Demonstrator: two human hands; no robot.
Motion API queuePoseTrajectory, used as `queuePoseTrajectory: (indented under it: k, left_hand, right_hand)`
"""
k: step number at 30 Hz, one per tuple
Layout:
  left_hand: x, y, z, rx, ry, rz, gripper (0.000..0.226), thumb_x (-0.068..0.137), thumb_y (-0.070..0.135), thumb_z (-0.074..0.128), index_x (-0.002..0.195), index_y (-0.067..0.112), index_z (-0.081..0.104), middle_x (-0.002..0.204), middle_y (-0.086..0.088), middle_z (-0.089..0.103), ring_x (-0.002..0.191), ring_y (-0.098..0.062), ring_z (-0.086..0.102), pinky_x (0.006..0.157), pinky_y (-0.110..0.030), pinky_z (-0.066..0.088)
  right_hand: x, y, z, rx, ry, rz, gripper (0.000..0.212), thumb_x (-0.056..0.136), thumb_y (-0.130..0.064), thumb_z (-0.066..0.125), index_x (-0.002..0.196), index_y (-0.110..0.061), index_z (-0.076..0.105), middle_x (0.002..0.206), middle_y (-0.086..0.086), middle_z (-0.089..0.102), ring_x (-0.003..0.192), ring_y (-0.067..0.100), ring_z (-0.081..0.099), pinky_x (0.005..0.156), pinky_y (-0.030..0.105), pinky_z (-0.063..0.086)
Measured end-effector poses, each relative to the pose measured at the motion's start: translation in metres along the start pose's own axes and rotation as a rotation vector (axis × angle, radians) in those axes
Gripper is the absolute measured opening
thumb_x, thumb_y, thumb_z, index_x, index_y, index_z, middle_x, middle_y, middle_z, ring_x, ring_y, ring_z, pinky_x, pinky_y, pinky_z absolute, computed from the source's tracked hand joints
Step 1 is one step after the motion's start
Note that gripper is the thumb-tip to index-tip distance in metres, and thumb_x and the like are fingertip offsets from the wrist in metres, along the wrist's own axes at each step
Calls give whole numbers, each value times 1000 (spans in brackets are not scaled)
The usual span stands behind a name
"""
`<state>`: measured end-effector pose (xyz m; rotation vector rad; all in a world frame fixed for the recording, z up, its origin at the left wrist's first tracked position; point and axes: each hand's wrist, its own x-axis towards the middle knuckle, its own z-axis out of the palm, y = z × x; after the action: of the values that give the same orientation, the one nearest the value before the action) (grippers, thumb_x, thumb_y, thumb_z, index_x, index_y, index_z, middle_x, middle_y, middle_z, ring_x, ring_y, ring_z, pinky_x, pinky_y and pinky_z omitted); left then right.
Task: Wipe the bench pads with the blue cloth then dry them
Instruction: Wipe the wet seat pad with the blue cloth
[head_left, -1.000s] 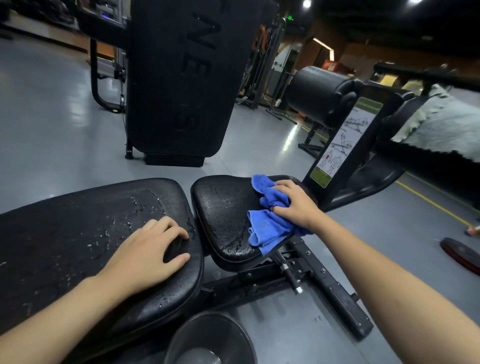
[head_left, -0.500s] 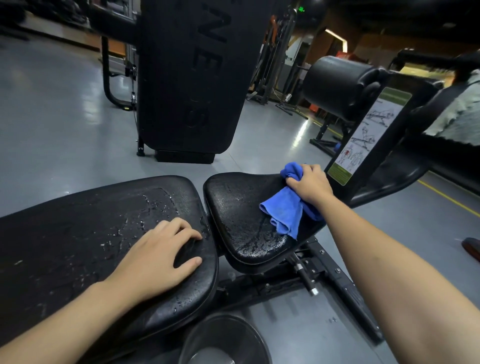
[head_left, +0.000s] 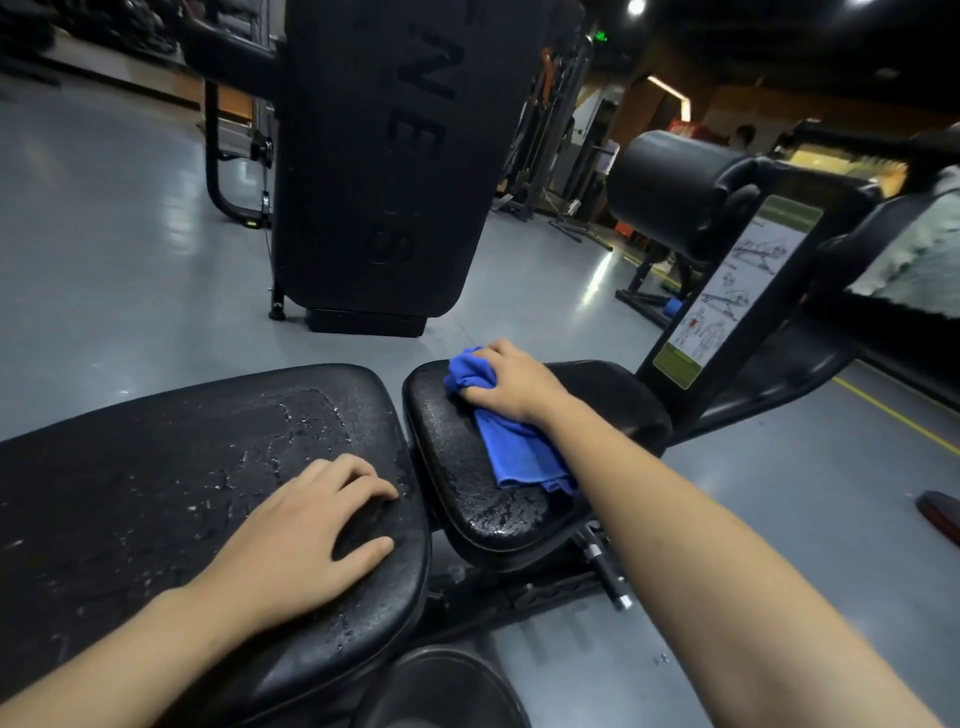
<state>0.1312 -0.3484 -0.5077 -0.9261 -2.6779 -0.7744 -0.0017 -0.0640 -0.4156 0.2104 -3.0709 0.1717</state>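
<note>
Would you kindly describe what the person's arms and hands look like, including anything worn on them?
Both forearms are bare as far as the frame shows: no sleeves in view. The left hand and right hand wear no gloves, and no rings, watch or wristband show on the visible sides. The fingernails that show on the left hand look short. No markings show.
</note>
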Motion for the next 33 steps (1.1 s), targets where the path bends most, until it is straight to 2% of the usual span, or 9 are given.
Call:
queuePoseTrajectory:
  k: [3,7,12,17,21,27,29,31,33]
  left_hand:
    - [2,0,0,14,-11,-7,49,83,73,35,125,50,47,122,33,35,109,4,40,88,-22,40]
    - [1,1,0,15,-17,-20,50,81,74,34,125,52,45,122,34,34,109,4,40,88,-22,41]
    - [0,3,-2,24,-24,-18,50,82,72,37,126,50,46,123,33,35,110,4,40,88,-21,38]
    - [2,0,-2,14,-32,-10,50,81,74,34,125,52,44,122,34,33,112,3,39,91,-22,40]
    - [-1,-1,-2,3,-23,0,51,83,72,37,128,50,44,124,33,33,111,5,37,90,-22,36]
    - [0,-2,-3,-6,-19,14,46,87,66,47,129,47,46,125,28,36,112,2,38,91,-23,36]
    - [0,-2,-3,-7,-15,16,45,88,64,49,129,46,46,125,27,37,113,1,39,90,-23,36]
    - [0,-2,-3,-7,-15,25,44,88,63,49,129,46,46,124,26,38,113,-1,40,92,-25,38]
    - [0,-3,-4,-8,-19,26,44,88,64,47,128,46,46,124,26,38,113,-2,40,95,-28,41]
  right_hand:
    - [-4,0,1,-21,38,20,57,85,-53,57,137,-31,51,137,-7,48,116,20,55,90,38,47]
    - [-8,31,-14,-47,83,152,54,85,-54,54,131,-25,53,128,0,51,109,26,57,86,41,48]
    - [-24,79,-30,-13,185,291,39,87,-51,54,113,-22,53,121,2,48,100,27,57,79,38,42]
    - [-40,108,-39,9,228,384,52,86,-52,56,129,-23,51,131,2,47,109,27,56,83,40,45]
    - [-57,119,-40,104,294,487,45,87,-48,57,123,-21,50,129,7,46,101,29,55,82,42,45]
    - [-93,108,-21,211,469,362,40,89,-31,61,126,-15,56,135,6,46,118,26,52,93,36,42]
    - [-108,98,-11,253,534,302,42,86,-33,60,124,-15,58,132,6,47,121,25,49,99,35,41]
    - [-122,87,2,314,567,266,52,80,-42,54,125,-16,58,135,5,45,124,24,48,107,41,40]
    - [-135,75,16,385,587,220,58,78,-41,53,129,-16,56,139,3,43,129,24,46,112,45,37]
